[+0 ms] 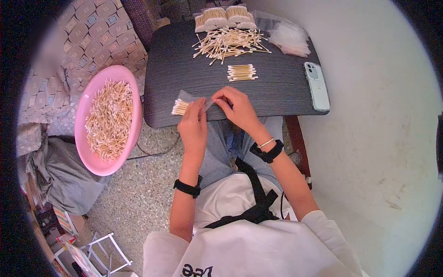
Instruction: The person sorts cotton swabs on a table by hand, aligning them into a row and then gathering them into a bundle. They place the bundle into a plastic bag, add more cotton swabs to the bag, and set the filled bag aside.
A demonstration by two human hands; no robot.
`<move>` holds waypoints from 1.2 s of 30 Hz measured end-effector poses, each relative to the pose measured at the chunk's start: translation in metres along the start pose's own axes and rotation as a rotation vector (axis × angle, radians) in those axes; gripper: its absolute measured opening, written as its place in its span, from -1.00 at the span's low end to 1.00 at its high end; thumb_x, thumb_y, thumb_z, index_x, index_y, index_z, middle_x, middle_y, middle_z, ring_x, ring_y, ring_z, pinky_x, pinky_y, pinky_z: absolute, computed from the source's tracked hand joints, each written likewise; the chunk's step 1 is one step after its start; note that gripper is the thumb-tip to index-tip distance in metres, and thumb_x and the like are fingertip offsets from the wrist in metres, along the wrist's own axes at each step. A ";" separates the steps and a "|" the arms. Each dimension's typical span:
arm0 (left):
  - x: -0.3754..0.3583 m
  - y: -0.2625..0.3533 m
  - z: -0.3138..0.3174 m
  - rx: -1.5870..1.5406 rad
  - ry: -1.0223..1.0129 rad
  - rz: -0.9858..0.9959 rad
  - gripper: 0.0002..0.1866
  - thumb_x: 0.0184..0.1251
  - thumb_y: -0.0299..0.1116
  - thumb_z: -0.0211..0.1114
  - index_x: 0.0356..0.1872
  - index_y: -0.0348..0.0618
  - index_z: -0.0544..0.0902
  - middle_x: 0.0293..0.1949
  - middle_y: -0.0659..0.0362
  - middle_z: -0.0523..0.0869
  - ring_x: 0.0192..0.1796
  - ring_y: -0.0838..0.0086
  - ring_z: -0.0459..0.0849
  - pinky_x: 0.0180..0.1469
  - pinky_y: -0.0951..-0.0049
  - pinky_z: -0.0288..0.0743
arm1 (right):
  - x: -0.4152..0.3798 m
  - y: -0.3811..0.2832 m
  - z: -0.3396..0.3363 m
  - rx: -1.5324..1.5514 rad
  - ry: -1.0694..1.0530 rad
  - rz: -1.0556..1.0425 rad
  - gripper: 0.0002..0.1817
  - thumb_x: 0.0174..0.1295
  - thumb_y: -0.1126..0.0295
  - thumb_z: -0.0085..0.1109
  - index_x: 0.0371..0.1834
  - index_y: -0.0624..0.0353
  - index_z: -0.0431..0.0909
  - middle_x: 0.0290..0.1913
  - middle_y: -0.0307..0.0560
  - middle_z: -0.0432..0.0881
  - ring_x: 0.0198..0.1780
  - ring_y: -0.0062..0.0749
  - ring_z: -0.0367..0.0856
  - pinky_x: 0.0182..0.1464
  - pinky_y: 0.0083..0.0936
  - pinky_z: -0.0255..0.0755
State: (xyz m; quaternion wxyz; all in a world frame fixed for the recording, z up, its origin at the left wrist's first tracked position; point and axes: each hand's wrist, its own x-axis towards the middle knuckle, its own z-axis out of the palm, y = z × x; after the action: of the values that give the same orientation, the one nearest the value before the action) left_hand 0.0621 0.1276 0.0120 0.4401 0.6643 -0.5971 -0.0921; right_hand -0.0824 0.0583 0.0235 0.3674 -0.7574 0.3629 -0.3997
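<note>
My left hand [193, 123] is closed around a small clear plastic bag with a bunch of cotton swabs [180, 107] in it, white tips pointing left. With fingertips pinched, my right hand [235, 105] holds the other end of that clear bag [208, 104], just above the near edge of the black table [159, 83]. Beyond my hands lies a neat row of cotton swabs [242, 72]. Farther back is a loose heap of cotton swabs [228, 41], and behind it are several tight bundles of swabs [216, 17].
A stack of clear plastic bags [290, 39] lies at the table's back right. A white phone [317, 87] rests along the right edge, near the wall [374, 115]. Left of the table stands a pink basin [80, 117] full of swabs. A white folding rack [113, 251] is at lower left.
</note>
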 end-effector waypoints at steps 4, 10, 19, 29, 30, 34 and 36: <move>-0.001 -0.001 -0.001 0.064 0.030 0.090 -0.69 0.28 -0.54 0.26 0.05 -0.15 0.62 -0.01 -0.02 0.72 0.09 0.07 0.69 0.07 0.16 0.58 | 0.000 0.005 0.002 0.030 0.039 -0.023 -0.91 0.25 0.51 0.23 -0.21 0.24 0.63 -0.32 -0.14 0.61 -0.45 -0.46 0.47 -0.36 -0.52 0.37; -0.001 0.012 -0.007 0.171 -0.043 0.202 -0.66 0.33 -0.38 0.28 0.09 -0.24 0.60 0.05 -0.06 0.69 0.14 0.05 0.65 0.22 0.11 0.49 | 0.002 0.002 0.000 0.073 0.041 0.047 -0.89 0.26 0.52 0.22 -0.17 0.23 0.64 -0.29 -0.13 0.65 -0.39 -0.49 0.55 -0.31 -0.56 0.42; 0.001 0.005 -0.008 0.180 -0.057 0.188 -0.61 0.39 -0.23 0.24 0.08 -0.31 0.60 0.08 -0.09 0.68 0.19 0.03 0.61 0.31 0.11 0.41 | 0.001 0.001 0.000 0.028 0.042 0.035 -0.84 0.26 0.53 0.14 -0.11 0.23 0.59 -0.21 0.00 0.65 -0.24 -0.19 0.63 -0.17 -0.35 0.51; 0.029 -0.013 -0.012 0.272 -0.126 0.298 -0.61 0.38 -0.24 0.23 0.09 -0.32 0.60 0.10 -0.09 0.67 0.20 0.02 0.60 0.34 0.10 0.37 | 0.013 0.026 -0.038 -0.667 0.216 -0.169 -0.42 0.20 0.36 0.25 0.33 0.16 0.39 0.34 0.06 0.41 0.38 0.03 0.31 0.40 -0.04 0.18; 0.030 -0.010 -0.013 0.259 -0.134 0.274 -0.61 0.38 -0.25 0.24 0.09 -0.33 0.60 0.11 -0.09 0.66 0.22 0.02 0.58 0.34 0.10 0.37 | 0.017 0.034 -0.043 -0.730 0.149 -0.130 -0.29 0.25 0.15 0.22 0.44 0.17 0.27 0.46 0.03 0.29 0.48 0.07 0.16 0.47 0.04 0.06; 0.032 0.005 -0.011 0.206 -0.065 0.280 -0.59 0.34 -0.32 0.25 0.14 -0.33 0.56 0.19 -0.10 0.59 0.31 0.01 0.49 0.38 0.09 0.33 | 0.018 0.051 -0.048 -0.912 0.037 -0.100 -0.31 0.34 0.03 0.10 0.46 0.15 0.26 0.48 0.00 0.28 0.50 0.05 0.14 0.49 0.06 0.01; 0.029 0.014 -0.002 0.177 -0.059 0.334 -0.56 0.33 -0.37 0.24 0.20 -0.31 0.52 0.26 -0.11 0.52 0.38 0.02 0.42 0.41 0.09 0.28 | 0.014 0.052 -0.048 -0.936 -0.034 -0.097 -0.31 0.37 0.00 0.05 0.47 0.14 0.25 0.48 -0.01 0.27 0.52 0.03 0.13 0.50 0.06 -0.01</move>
State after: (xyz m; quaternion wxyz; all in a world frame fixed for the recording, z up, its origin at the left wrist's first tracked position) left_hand 0.0613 0.1045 0.0350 0.3715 0.5891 -0.7175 0.0158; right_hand -0.1316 0.0092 0.0041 -0.0266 -0.8642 0.4620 -0.1973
